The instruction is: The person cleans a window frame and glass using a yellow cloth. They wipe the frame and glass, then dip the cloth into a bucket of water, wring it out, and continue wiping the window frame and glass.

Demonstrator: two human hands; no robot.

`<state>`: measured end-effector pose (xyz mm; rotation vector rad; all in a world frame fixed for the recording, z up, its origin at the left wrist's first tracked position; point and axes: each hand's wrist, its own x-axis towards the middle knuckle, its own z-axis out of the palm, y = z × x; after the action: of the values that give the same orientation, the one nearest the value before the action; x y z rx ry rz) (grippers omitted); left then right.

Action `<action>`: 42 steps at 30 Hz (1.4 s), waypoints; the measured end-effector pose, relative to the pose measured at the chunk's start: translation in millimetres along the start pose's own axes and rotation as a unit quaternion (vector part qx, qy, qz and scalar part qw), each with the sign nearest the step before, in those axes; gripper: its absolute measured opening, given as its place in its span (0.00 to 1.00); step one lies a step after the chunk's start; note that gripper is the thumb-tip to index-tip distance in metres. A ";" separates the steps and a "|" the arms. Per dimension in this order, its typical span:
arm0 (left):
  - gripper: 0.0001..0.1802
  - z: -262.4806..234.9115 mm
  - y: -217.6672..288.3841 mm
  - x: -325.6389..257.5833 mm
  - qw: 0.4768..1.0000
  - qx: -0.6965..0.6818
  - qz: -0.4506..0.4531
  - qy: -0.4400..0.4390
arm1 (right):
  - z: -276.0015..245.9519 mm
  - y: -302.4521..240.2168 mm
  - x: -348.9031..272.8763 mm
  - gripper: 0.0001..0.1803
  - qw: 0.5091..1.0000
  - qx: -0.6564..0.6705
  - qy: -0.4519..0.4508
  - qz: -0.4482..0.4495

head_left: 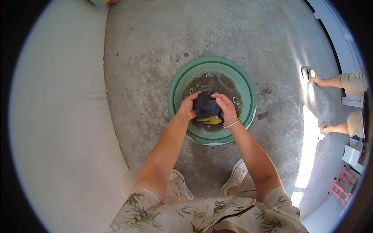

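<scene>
Dark cloth, wet-looking and bunched up, between both hands over the middle of the basin, with a yellow-green cloth showing just under its near edge; cannot tell whether joined to it or separate, nor whether lifted clear of the water or partly resting in it

Closed around the dark cloth from the left, the left hand, fingers pressed along its side; holding it from the right, the right hand, fingers bent over its far right part, a thin bracelet around the wrist

All around, a round green basin with a broad rim, partly filled with cloudy, greyish water flecked with foam

Beneath, a grey concrete floor, stained with dark spots to the right of the basin; on the near side, two pale shoes, well apart, and a cream leaf-patterned shirt

To the left, a pale wall; to the right, a bright strip of sunlight, another person's legs in beige trousers and sandals, and, nearer, a pink stool
</scene>
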<state>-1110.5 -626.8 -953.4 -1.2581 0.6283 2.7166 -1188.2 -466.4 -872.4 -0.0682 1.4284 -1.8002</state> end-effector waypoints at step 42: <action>0.19 46.4 -15.5 -16.5 0.996 -0.058 0.061 -0.031 | 33.1 30.3 -8.5 0.23 0.840 -0.441 0.122 -0.291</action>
<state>-1129.0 -592.6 -919.4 -1.1911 0.5646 2.9189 -1149.1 -487.9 -882.3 -0.8527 2.5309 -1.4362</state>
